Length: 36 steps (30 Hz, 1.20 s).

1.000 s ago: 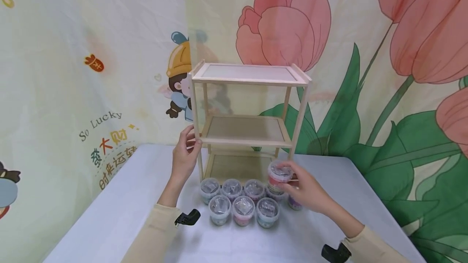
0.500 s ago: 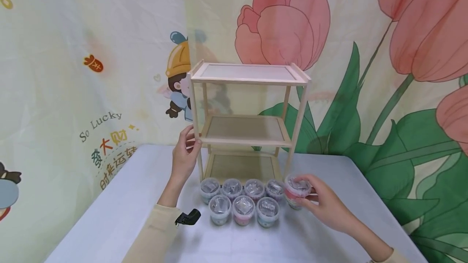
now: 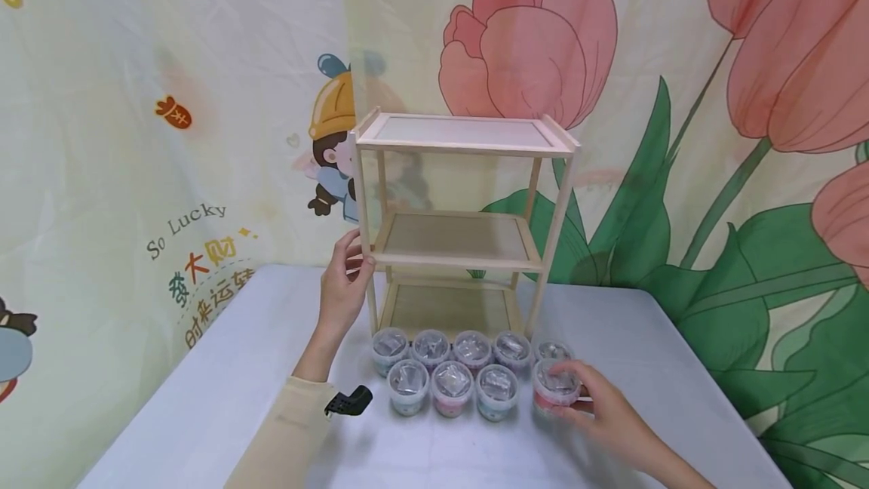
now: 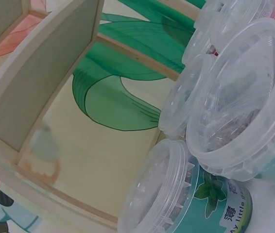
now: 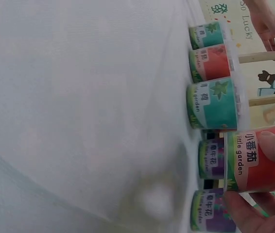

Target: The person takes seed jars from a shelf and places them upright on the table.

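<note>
My right hand (image 3: 611, 417) holds a red-labelled plastic cup (image 5: 254, 160) with a clear lid, thumb on one side and fingers on the other. It is at the right end of the front row and seems slightly above the tabletop. Just behind it sits a purple-labelled cup (image 5: 210, 211). To its left stand a green-labelled cup (image 3: 497, 394), a red one (image 3: 452, 389) and another green one (image 3: 408, 389). At the middle tier, my left hand (image 3: 345, 281) grips the left front post of a three-tier wooden shelf (image 3: 458, 264).
A back row of lidded cups, including a mint-labelled cup (image 4: 215, 199) at its left end, stands close against the shelf's front. White cloth covers the table (image 3: 204, 413). A printed backdrop (image 3: 652, 195) with tulips hangs right behind the shelf.
The red-labelled cup in my right hand has moved right, then toward me, from above the back row to the front row's right end. My left hand stays on the shelf post.
</note>
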Available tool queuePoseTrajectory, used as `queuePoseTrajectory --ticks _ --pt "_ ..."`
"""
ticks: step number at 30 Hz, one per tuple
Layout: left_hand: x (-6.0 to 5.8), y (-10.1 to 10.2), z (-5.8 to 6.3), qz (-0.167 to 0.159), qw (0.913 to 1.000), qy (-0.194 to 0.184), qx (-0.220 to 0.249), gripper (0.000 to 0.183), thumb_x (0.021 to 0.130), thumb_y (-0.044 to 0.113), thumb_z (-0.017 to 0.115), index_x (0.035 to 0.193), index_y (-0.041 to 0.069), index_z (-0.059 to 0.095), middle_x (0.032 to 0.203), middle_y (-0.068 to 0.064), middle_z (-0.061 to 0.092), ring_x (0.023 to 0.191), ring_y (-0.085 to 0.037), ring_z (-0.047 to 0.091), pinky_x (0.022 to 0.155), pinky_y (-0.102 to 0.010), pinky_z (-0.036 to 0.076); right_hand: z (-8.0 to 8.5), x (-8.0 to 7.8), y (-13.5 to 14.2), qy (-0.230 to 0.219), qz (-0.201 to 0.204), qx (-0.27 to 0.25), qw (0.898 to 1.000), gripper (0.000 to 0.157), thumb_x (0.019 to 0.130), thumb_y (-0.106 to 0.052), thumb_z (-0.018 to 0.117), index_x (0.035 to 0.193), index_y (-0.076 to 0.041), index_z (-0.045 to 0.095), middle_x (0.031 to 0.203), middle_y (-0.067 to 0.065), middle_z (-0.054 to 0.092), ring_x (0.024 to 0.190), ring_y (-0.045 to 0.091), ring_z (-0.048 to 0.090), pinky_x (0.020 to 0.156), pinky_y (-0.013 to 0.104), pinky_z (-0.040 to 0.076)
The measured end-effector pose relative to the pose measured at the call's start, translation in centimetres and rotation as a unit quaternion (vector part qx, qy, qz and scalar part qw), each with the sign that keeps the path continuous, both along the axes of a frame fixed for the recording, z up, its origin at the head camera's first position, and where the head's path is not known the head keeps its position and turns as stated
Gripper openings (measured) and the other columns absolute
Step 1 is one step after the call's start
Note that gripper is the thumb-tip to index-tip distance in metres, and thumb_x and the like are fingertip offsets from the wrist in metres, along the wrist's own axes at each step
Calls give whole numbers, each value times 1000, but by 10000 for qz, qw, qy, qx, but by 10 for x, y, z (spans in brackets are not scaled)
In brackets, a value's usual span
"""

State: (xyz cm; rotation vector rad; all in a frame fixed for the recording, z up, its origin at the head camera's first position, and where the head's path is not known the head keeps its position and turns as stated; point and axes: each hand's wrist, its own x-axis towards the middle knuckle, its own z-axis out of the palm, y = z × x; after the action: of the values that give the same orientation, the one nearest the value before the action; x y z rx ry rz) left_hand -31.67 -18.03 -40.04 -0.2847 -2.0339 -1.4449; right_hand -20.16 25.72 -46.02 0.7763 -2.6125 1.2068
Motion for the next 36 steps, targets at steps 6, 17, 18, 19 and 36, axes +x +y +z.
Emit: queuePoseTrajectory --ticks 6,17,18,19,36 --pt "1 0 0 25 10000 -84 -26 52 107 18 62 156 29 47 135 -15 66 113 -32 67 99 -53 56 -13 -1 -1 31 109 -31 9999 48 90 -13 85 132 -12 61 128 13 66 112 4 63 78 29 62" --pt "0 -1 1 54 9998 -174 15 53 108 19 62 157 28 46 136 -16 65 115 -33 66 100 -55 56 -31 -3 -6 -289 156 -90 9994 49 89 -11 86 131 -15 61 130 10 66 116 7 64 84 28 61" --pt "0 0 1 50 9998 -188 -6 53 108 20 62 157 29 46 136 -15 65 115 -32 66 101 -54 56 -31 -3 -6 -391 155 -122 9990 48 90 -12 85 131 -15 60 131 11 66 116 9 64 85 28 61" --pt "0 0 0 43 9998 -196 -12 52 108 20 62 157 29 45 137 -15 65 115 -32 66 101 -54 56 -32 -3 -7 -483 141 -153 9986 49 90 -11 85 131 -15 60 132 11 65 118 11 64 86 29 61" --pt "-2 0 -2 -16 10000 -59 32 52 107 17 62 155 30 48 133 -12 68 113 -30 67 99 -52 56 -38 -3 -7 -774 143 -160 9968 54 93 -10 82 140 -16 57 142 17 60 124 11 62 92 28 59"
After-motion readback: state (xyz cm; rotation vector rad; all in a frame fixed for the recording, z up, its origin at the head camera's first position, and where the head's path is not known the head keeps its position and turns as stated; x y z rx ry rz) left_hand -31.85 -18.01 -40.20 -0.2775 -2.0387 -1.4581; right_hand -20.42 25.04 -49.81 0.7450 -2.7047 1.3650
